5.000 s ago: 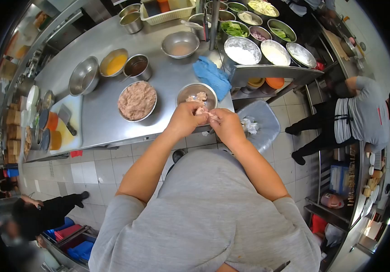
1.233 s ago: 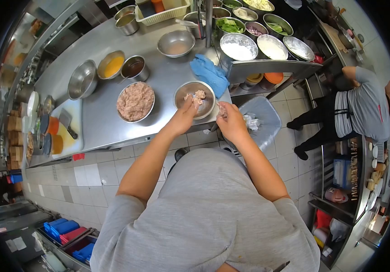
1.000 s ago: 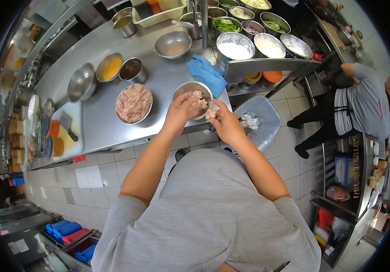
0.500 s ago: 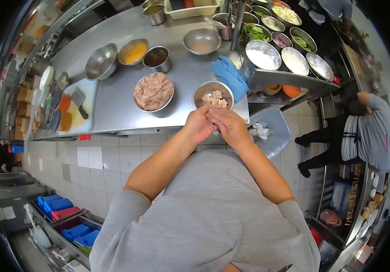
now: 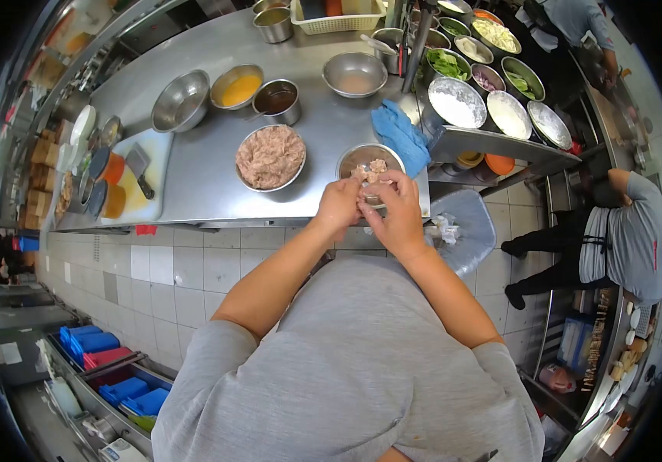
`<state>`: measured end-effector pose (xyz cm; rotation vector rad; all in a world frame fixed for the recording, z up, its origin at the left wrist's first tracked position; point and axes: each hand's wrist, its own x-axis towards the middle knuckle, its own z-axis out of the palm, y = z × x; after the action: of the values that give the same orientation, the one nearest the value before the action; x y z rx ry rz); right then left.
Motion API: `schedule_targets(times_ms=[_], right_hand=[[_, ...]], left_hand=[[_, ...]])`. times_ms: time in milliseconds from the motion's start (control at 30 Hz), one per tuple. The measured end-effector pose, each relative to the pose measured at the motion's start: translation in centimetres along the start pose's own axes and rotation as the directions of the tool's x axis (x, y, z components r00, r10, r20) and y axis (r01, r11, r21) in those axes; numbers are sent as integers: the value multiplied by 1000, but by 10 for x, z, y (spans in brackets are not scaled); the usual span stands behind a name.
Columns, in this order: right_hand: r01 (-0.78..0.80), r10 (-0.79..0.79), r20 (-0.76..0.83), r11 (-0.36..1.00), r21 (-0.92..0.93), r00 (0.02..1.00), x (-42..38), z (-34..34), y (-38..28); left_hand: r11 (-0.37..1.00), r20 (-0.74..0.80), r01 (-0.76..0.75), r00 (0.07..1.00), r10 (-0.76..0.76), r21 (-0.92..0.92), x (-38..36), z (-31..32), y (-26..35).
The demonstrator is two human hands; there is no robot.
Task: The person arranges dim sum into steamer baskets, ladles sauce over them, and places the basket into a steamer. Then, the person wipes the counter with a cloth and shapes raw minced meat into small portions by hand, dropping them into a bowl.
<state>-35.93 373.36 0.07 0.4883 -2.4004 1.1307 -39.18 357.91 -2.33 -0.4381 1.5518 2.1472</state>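
Note:
Both of my hands are close together over the front edge of a steel bowl (image 5: 344, 163) that has pieces of pale pink minced meat (image 5: 377, 165) in it. My left hand (image 5: 339, 206) has its fingers curled around a bit of minced meat, mostly hidden by the fingers. My right hand (image 5: 397, 215) touches the same bit, its fingers bent and apart from the thumb. To the left stands a bowl heaped with minced meat (image 5: 271, 157). A blue cloth (image 5: 402, 135) lies just behind the right bowl.
On the steel counter (image 5: 208, 177) are a cutting board (image 5: 158, 154) with a cleaver (image 5: 140, 163), a bowl of yellow liquid (image 5: 240, 90), a pot of dark liquid (image 5: 277, 98) and an empty-looking bowl (image 5: 180, 102). A bin (image 5: 473, 223) stands below; a co-worker (image 5: 631, 239) is at right.
My hands have come apart slightly from being pressed together, and the right fingers have lifted and spread. The view has shifted a little, moving the counter items to the right.

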Motion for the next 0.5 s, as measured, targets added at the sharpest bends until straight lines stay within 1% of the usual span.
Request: schedule_targets(times_ms=[33,67,100,167,200,233,267,300,333,367,400,433,500], right_hand=[[-22,25,-28,997,78,999,1,-1,2],[-25,27,-30,997,75,999,1,-1,4],[-48,50,-15,994,98,999,1,-1,8],[-80,81,-3,990,115,997,-2,0,11],[-127,124,31,984,128,992,-4,1,11],[-173,166,65,975,139,984,-5,1,12],[-179,172,60,975,132,983,-6,2,12],[-173,171,27,979,110,985,-5,4,12],[-167,168,-4,982,88,986,-5,5,12],[-170,171,-7,982,82,985,-5,7,15],[-148,151,-54,987,67,987,-4,9,17],[-125,130,-99,991,53,987,-4,10,19],[-132,137,-88,989,60,987,0,4,12]], left_hand=[[1000,35,25,999,-25,15,10,-17,-1],[992,140,86,988,-72,-94,10,-29,8],[992,143,89,987,-76,-92,12,-31,10],[926,45,126,992,-118,-356,10,-27,19],[873,20,123,992,-128,-473,8,-20,26],[873,29,132,991,-134,-469,4,-16,32],[876,181,166,979,-93,-452,-2,-12,40],[881,328,197,943,-51,-431,-5,-10,43],[880,337,204,940,-54,-428,-4,-7,40],[909,333,128,943,12,-396,-3,-4,36],[930,329,49,941,80,-365,-3,-1,33],[929,331,51,940,79,-366,-3,3,29],[905,197,-57,969,152,-421,-7,10,21]])
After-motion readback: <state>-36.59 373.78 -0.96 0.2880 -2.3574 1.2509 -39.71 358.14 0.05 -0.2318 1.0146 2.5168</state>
